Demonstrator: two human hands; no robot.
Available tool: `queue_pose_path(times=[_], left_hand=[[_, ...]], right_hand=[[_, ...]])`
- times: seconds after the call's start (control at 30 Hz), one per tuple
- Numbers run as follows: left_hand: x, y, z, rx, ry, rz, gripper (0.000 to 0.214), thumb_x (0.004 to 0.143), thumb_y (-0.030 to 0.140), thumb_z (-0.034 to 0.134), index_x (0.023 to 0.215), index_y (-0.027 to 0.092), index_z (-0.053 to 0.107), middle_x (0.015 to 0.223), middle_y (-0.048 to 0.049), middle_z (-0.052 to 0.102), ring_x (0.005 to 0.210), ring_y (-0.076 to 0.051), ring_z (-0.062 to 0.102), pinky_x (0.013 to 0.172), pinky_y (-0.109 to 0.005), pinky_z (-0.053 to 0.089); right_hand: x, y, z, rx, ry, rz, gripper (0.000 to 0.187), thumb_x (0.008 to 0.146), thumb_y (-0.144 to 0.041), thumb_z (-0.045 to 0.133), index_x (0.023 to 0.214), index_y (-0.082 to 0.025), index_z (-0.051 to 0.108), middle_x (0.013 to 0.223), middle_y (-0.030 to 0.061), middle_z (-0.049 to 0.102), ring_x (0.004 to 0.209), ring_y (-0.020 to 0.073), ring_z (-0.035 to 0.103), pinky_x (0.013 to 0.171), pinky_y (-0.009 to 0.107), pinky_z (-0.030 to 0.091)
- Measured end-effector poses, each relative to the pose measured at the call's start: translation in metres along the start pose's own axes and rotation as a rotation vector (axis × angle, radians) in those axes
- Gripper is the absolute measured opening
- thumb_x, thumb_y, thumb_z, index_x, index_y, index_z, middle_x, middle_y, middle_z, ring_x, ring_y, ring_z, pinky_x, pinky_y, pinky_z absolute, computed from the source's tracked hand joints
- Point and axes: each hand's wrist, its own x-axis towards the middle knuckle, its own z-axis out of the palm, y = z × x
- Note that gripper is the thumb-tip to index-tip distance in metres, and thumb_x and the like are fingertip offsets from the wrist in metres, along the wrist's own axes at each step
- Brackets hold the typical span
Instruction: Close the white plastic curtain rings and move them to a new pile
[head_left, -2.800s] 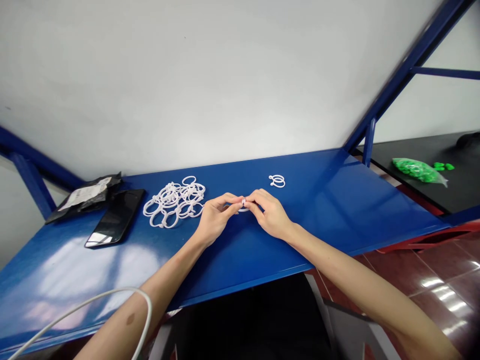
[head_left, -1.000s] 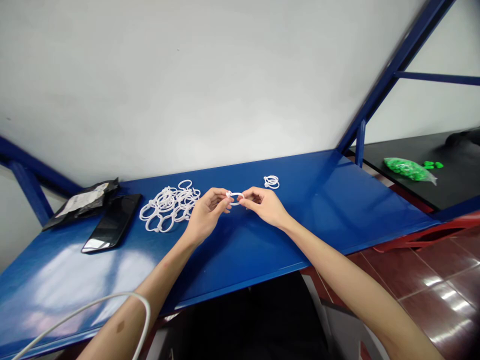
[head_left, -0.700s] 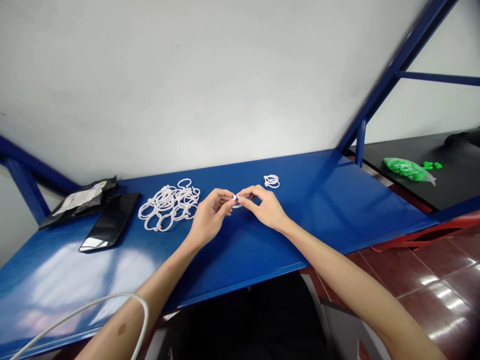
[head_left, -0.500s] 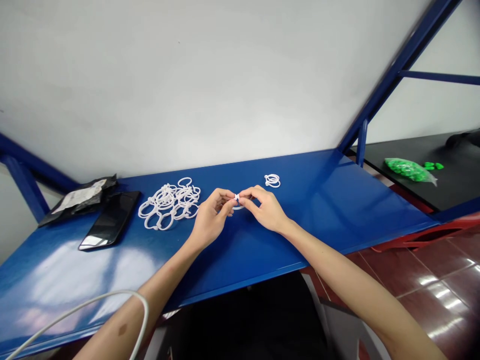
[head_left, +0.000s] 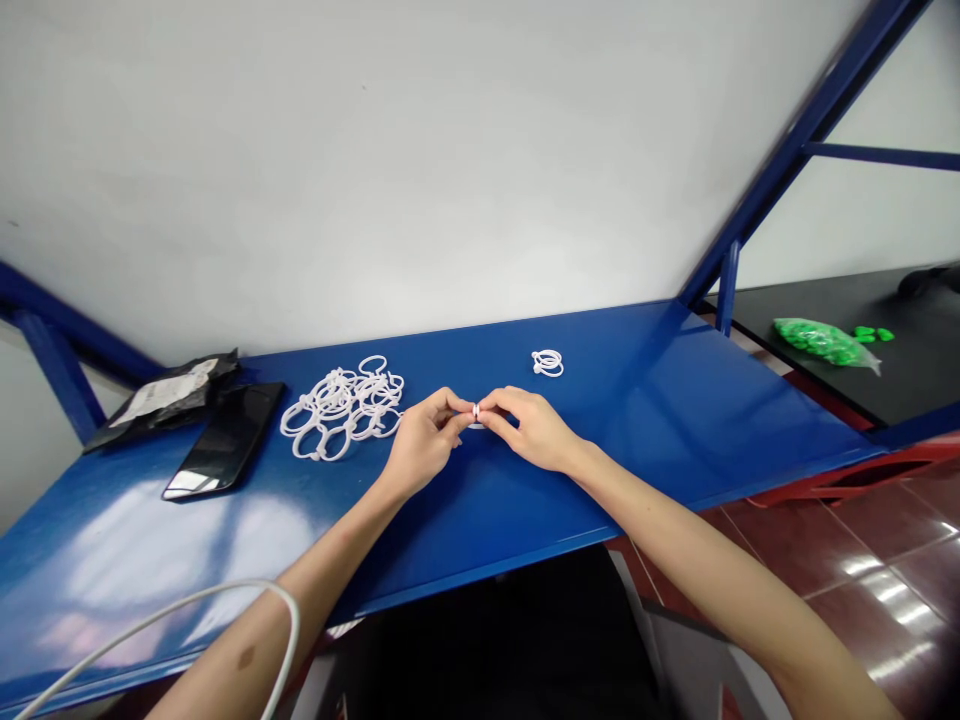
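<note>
Between my two hands is a white plastic ring (head_left: 476, 426), pinched at its small end piece above the blue table. My left hand (head_left: 427, 440) grips one side of it with thumb and fingertips. From the other side, my right hand (head_left: 529, 428) pinches it the same way, the fingertips nearly meeting. Most of the ring is hidden behind the fingers. Left of my hands lies a loose pile of similar white rings (head_left: 337, 405). A smaller group of white rings (head_left: 548, 363) rests beyond my right hand.
A black phone (head_left: 225, 440) and a black plastic package (head_left: 169, 395) lie at the table's left. A white cable (head_left: 187, 598) loops over my left forearm. On a black table (head_left: 885, 380) at right sits a bag of green pieces (head_left: 825, 342). Blue frame bars (head_left: 780, 180) rise at the sides.
Both hands have moved slightly down with the ring. The fingertips have drawn closer together, covering more of its end piece. The view has shifted slightly.
</note>
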Motion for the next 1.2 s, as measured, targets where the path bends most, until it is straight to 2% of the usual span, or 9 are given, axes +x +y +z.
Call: queue_pose_path(times=[0.23,0.4,0.5,0.63,0.77,0.9,1.0,1.13,1.2], left_hand=[[-0.004,0.001,0.0,0.282,0.029,0.173,0.011,0.088,0.026,0.062,0.079,0.02,0.065,0.075,-0.0002,0.071,0.062,-0.014,0.06,0.06,-0.026,0.047],[0.002,0.003,-0.004,0.479,0.039,0.356,0.015,0.095,0.03,0.056,0.091,0.024,0.07,0.091,-0.0031,0.073,0.076,-0.018,0.064,0.074,-0.031,0.051],[0.011,0.002,-0.019,0.746,0.162,0.456,0.022,0.097,0.033,0.054,0.106,0.025,0.072,0.114,-0.0106,0.069,0.1,-0.026,0.062,0.093,-0.041,0.048],[0.019,-0.003,-0.056,1.173,0.445,0.239,0.036,0.096,0.037,0.05,0.119,0.016,0.069,0.116,-0.0216,0.062,0.11,-0.039,0.054,0.091,-0.052,0.044],[0.022,-0.011,-0.085,1.414,0.39,-0.05,0.042,0.092,0.041,0.048,0.111,0.01,0.07,0.112,-0.0267,0.064,0.109,-0.044,0.053,0.083,-0.051,0.044],[0.023,-0.015,-0.092,1.445,0.302,-0.111,0.038,0.093,0.031,0.041,0.106,0.012,0.071,0.106,-0.0248,0.07,0.104,-0.041,0.055,0.081,-0.049,0.044],[0.022,-0.013,-0.092,1.419,0.333,-0.073,0.038,0.094,0.028,0.038,0.104,0.012,0.071,0.103,-0.0255,0.07,0.103,-0.042,0.055,0.08,-0.051,0.043],[0.02,-0.003,-0.08,1.272,0.436,0.122,0.039,0.098,0.034,0.038,0.106,0.014,0.071,0.103,-0.0238,0.067,0.107,-0.043,0.052,0.086,-0.055,0.041],[0.018,0.001,-0.065,1.116,0.375,0.284,0.032,0.098,0.034,0.043,0.103,0.019,0.07,0.1,-0.0182,0.067,0.105,-0.038,0.053,0.091,-0.053,0.042]], right_hand=[[-0.002,0.003,0.0,-0.163,-0.103,-0.053,0.021,0.106,-0.031,0.048,0.101,-0.022,0.067,0.098,0.005,0.073,0.089,0.0202,0.066,0.082,0.035,0.047],[0.001,0.007,0.002,-0.234,-0.005,-0.06,0.022,0.106,-0.032,0.047,0.106,-0.022,0.067,0.1,0.006,0.073,0.092,0.0209,0.065,0.085,0.035,0.048],[0.004,0.018,-0.006,-0.327,0.083,-0.005,0.021,0.105,-0.034,0.051,0.103,-0.022,0.068,0.099,0.007,0.071,0.093,0.0221,0.064,0.084,0.035,0.048],[0.005,0.041,-0.024,-0.534,0.237,0.227,0.018,0.102,-0.03,0.054,0.1,-0.021,0.069,0.102,0.0109,0.065,0.098,0.0269,0.06,0.079,0.037,0.05],[0.0,0.058,-0.035,-0.676,0.257,0.383,0.017,0.099,-0.028,0.057,0.103,-0.018,0.07,0.109,0.0145,0.06,0.098,0.0286,0.057,0.072,0.038,0.053],[-0.002,0.06,-0.034,-0.709,0.278,0.363,0.02,0.098,-0.033,0.059,0.1,-0.017,0.072,0.106,0.0154,0.058,0.095,0.0292,0.057,0.072,0.041,0.055],[0.0,0.054,-0.032,-0.669,0.293,0.343,0.021,0.097,-0.032,0.058,0.101,-0.017,0.072,0.109,0.0162,0.058,0.099,0.0318,0.056,0.077,0.046,0.056],[0.004,0.038,-0.025,-0.554,0.272,0.262,0.022,0.098,-0.03,0.057,0.111,-0.018,0.07,0.113,0.0155,0.059,0.106,0.0327,0.057,0.085,0.049,0.057],[0.004,0.028,-0.019,-0.466,0.226,0.166,0.026,0.097,-0.029,0.059,0.12,-0.021,0.066,0.117,0.0145,0.059,0.11,0.0314,0.058,0.088,0.049,0.057]])
